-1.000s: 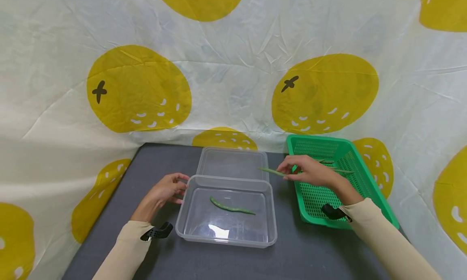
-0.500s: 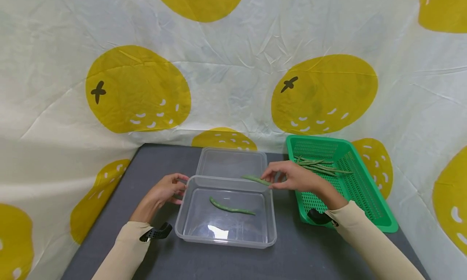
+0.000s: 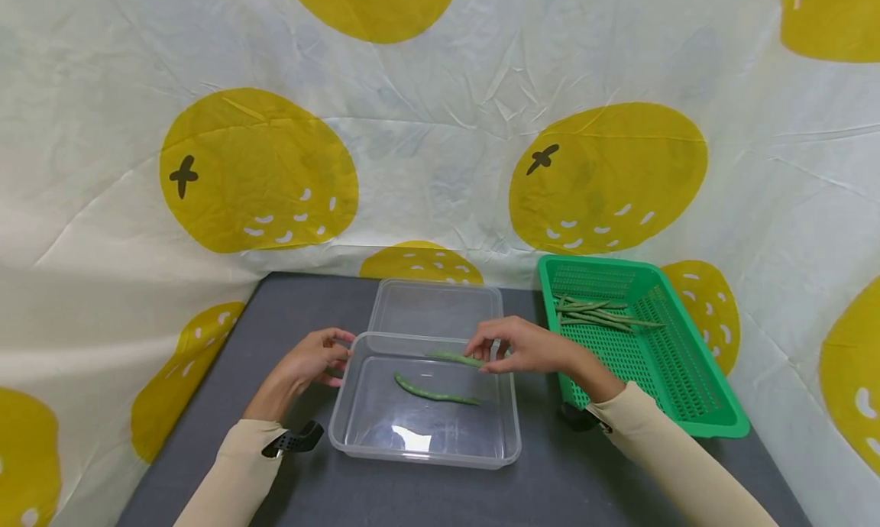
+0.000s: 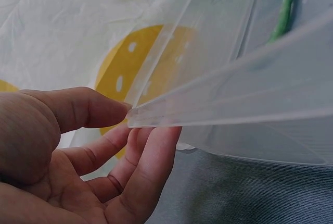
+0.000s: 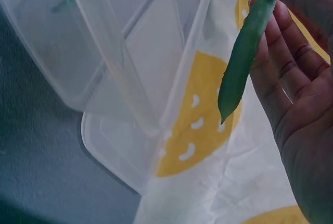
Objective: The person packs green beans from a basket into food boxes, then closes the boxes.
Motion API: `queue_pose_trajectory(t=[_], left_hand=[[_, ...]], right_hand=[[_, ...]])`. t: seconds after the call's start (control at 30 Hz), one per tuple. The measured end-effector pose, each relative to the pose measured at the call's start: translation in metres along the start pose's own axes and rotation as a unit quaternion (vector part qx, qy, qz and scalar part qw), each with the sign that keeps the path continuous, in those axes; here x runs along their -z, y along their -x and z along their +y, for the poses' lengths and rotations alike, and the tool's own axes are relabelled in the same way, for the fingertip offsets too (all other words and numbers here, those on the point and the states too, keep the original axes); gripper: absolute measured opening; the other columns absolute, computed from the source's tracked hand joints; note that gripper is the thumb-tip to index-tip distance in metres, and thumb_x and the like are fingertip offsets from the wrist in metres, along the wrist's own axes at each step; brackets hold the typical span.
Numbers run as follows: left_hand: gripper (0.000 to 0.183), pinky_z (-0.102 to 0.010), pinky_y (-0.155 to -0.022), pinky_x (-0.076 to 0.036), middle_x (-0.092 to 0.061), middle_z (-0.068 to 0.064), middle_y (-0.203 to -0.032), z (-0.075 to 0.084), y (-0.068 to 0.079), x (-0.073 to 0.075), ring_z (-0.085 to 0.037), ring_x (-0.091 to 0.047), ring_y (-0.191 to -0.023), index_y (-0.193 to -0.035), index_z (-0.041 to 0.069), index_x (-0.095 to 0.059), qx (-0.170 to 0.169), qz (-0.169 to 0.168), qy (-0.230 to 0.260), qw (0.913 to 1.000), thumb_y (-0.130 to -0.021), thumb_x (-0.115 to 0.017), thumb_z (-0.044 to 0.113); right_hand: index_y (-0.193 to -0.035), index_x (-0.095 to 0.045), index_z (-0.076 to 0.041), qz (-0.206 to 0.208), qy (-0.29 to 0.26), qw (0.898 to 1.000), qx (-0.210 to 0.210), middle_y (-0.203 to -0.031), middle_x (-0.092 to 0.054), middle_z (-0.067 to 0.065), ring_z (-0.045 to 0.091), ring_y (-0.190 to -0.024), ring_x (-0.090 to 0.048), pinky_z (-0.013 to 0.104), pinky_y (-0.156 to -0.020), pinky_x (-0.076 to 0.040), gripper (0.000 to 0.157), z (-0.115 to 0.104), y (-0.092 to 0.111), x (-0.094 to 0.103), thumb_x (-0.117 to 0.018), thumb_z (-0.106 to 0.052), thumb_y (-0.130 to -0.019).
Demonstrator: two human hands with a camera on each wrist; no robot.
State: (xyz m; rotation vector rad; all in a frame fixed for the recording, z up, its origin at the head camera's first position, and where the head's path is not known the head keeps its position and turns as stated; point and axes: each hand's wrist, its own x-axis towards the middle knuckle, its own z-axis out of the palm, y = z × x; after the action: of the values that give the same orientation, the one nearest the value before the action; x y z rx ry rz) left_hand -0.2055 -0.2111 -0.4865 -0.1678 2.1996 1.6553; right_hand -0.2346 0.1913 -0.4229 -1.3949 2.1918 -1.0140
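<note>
Between thumb and fingertips, my right hand pinches a green bean over the far right part of a clear plastic container. The right wrist view shows the held bean slanting down from the fingertips. Inside the container lies another, slightly curved green bean. My left hand is at the container's far left corner. Up close in the left wrist view, the left thumb and fingers hold the rim corner, thumb above and fingers below.
A green perforated basket stands to the right, with several green beans near its far left side. Behind the container lies a clear lid on the dark table. A fruit-patterned cloth hangs at the back.
My right hand has moved left and nearer with its bean, from the basket's edge to over the container. My left hand has stayed at the corner.
</note>
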Motion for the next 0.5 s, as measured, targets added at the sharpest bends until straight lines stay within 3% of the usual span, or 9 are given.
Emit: queue_pose_trajectory(t=[0.5], left_hand=[[0.04,-0.04,-0.063,-0.06,-0.065,-0.02,-0.106,-0.001,0.0,-0.002,-0.025,-0.068,-0.082,-0.134,-0.002,-0.055,0.0,0.007,-0.004,1.0,-0.095,-0.059,0.008]], right_hand=[[-0.119,-0.07,-0.022,-0.032,-0.002,0.999,0.016,-0.1,-0.066,-0.007,0.006,-0.089,-0.063,0.03,-0.072,-0.06,0.028,-0.001,-0.018,-0.028,-0.075,-0.014,-0.093]])
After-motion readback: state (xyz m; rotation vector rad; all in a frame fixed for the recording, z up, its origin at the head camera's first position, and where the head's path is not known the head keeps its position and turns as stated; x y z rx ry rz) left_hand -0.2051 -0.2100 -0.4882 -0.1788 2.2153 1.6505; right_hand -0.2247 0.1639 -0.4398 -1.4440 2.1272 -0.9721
